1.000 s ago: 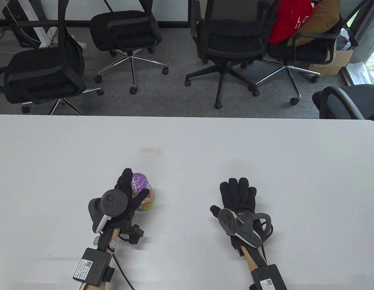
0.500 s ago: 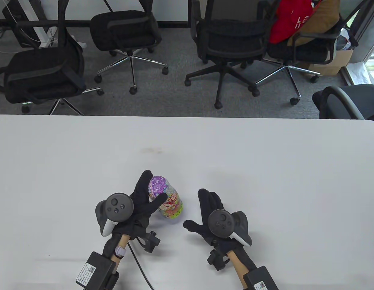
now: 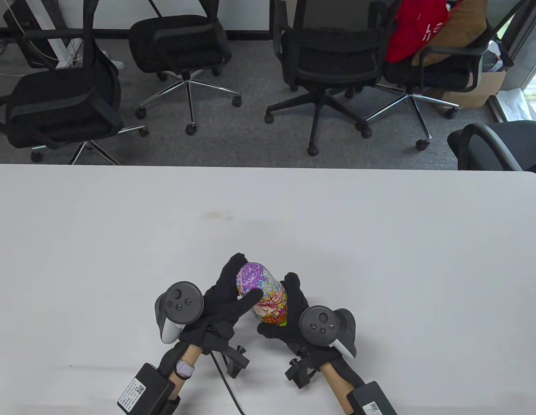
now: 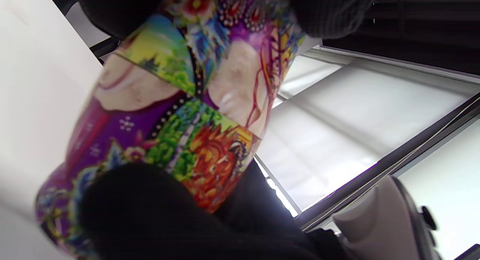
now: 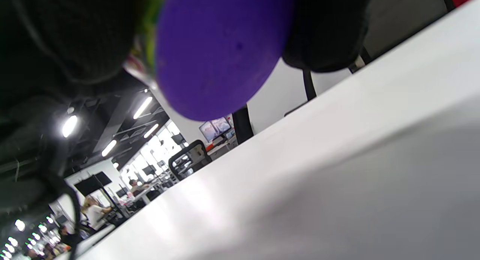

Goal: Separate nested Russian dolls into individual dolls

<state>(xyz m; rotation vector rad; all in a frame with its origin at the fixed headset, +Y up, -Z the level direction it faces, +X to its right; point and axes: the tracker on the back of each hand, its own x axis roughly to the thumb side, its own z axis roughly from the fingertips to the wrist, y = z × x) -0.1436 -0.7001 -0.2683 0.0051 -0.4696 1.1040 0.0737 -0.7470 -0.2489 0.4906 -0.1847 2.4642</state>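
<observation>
The glossy, many-coloured painted nesting doll with a purple floral head [image 3: 262, 298] is held tilted above the near middle of the white tabletop [image 3: 380, 225], its head end pointing away and to the left, its base toward the person. In the right wrist view its flat purple underside [image 5: 221, 53] is seen clear of the tabletop, so the doll is judged to be lifted and not resting. The upper part is gripped by the gloved left hand [image 3: 226, 298], with the thumb laid across the front and the fingers wrapped behind; the lower part is now grasped by the gloved right hand [image 3: 289, 315], so each grip is clenched on one half of the doll. Half a second ago the right hand was spread and apart from the doll, and a second ago it lay flat well to the right while the doll stood further left; since then the doll has been carried toward the centre and met by the second hand. No seam gap can be made out, so the doll is judged unopened, and a twist-and-pull of the two halves appears to be what comes next. Black swivel office chairs [image 3: 181, 47] stand on the grey carpet beyond the tabletop's far edge.
</observation>
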